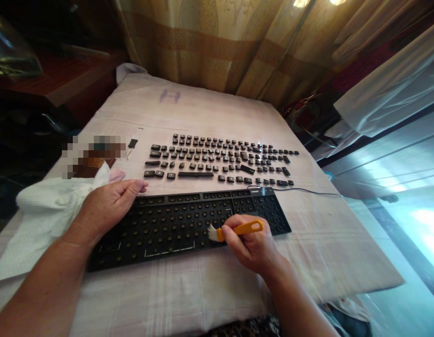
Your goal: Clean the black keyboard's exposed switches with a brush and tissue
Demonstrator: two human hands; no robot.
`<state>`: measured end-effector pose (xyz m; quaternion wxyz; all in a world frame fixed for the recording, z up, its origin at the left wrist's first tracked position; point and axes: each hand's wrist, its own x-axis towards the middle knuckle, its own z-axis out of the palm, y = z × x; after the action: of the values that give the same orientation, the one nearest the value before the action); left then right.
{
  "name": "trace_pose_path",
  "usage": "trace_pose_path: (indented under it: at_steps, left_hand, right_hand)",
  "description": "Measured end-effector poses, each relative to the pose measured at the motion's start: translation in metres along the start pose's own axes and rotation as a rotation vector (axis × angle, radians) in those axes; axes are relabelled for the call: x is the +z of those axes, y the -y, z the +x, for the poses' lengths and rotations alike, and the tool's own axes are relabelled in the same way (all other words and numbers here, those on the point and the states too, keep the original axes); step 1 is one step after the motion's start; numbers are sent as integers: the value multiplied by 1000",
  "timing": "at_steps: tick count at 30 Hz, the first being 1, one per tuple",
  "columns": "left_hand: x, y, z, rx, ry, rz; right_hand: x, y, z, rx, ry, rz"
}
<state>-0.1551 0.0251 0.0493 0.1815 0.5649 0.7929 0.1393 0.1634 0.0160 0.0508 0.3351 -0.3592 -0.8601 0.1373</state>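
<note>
Keyboard (167, 224) under left hand (104, 206), brush (238, 229) in right hand (252, 245), seemingly touching it

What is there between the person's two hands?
In the head view, only the stripped black keyboard, its keyless sockets bare. The left hand rests on its left end; the right hand holds an orange brush, bristles on it.

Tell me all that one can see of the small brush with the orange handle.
The brush is small, with a plastic-looking orange handle, a long slot near its end, and a tuft of white bristles. It lies almost level, bristles to the left, touching the keyless black keyboard near its front edge. The right hand holds it around the handle.
</note>
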Motion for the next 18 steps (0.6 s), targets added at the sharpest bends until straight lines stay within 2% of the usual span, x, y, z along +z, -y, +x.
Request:
trace_pose_path:
  at_steps: [9,18]
  left_hand:
    - [2,3,1,27,-15,-8]
    - [2,2,0,19,0,-10]
  right_hand:
    - [-1,5,-3,-18,31,50]
    - [-16,4,17,38,-71,98]
